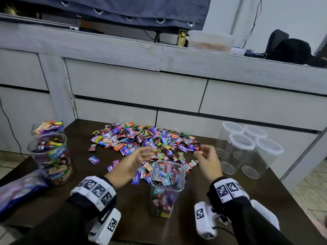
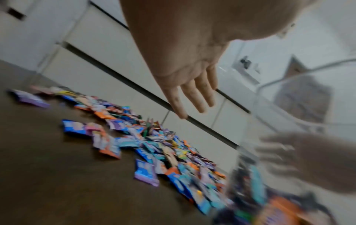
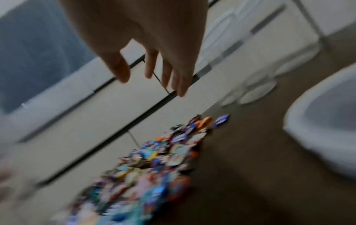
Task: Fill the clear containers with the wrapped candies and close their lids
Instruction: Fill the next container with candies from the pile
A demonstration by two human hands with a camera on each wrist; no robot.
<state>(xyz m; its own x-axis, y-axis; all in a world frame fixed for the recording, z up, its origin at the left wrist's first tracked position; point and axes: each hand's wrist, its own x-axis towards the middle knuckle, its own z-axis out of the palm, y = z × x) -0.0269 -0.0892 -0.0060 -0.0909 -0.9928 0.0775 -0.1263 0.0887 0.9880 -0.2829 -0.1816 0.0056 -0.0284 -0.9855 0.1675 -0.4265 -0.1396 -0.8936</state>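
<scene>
Clear container (image 1: 167, 184) holds "Relaxa" candies (image 1: 160, 190).

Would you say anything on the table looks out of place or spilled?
Nothing looks damaged. A few wrapped candies, such as a purple one, lie apart from the main candy pile, left of it on the table. The square container stands upright, lidless.

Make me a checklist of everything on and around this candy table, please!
Surface: dark brown table.
Job's things: candy pile; open container partly filled; two filled containers at left, without lids; four empty lidded containers at right.
Clutter: plastic bag at the left edge.
Hands: left hand open over the pile; right hand pinches a candy.
Cables: black cord at left; wires on the wall.
Surroundings: grey drawer unit, blue curtain.
</scene>
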